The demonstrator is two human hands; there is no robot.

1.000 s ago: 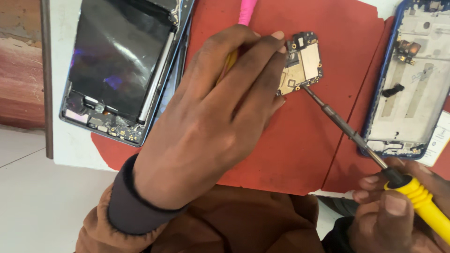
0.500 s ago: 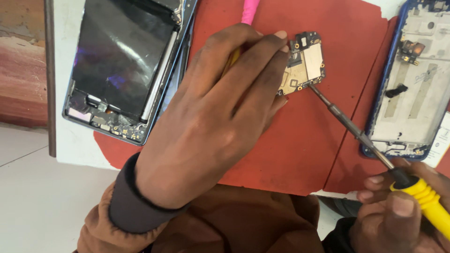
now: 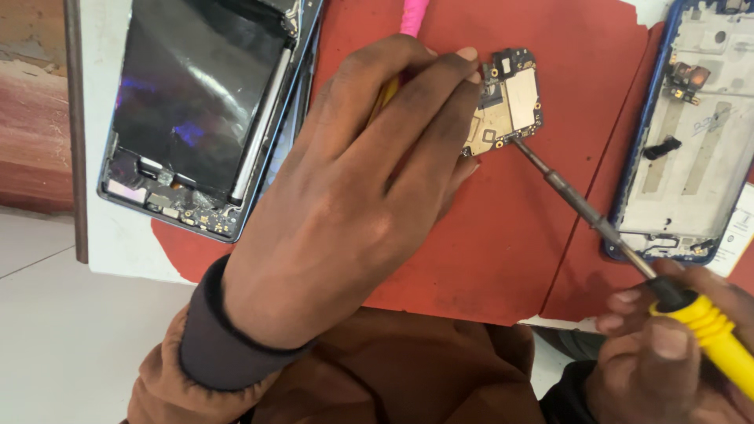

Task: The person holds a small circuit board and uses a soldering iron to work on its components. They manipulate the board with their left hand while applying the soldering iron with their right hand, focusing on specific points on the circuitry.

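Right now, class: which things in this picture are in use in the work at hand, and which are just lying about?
In use:
left hand, steadying the circuit board
right hand, holding the yellow-handled screwdriver, tip at the board's edge
red mat underneath

Lying about:
opened phone, far left
blue phone frame, right
pink tool handle, top

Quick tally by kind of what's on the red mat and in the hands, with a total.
Opened phone bodies: 2, dark one, blue-framed one
Loose circuit boards: 1, pinned by left hand
Yellow-handled tools: 1, in right hand, tip on the board
Pink-handled tools: 1
Red mats: 1
Total: 6
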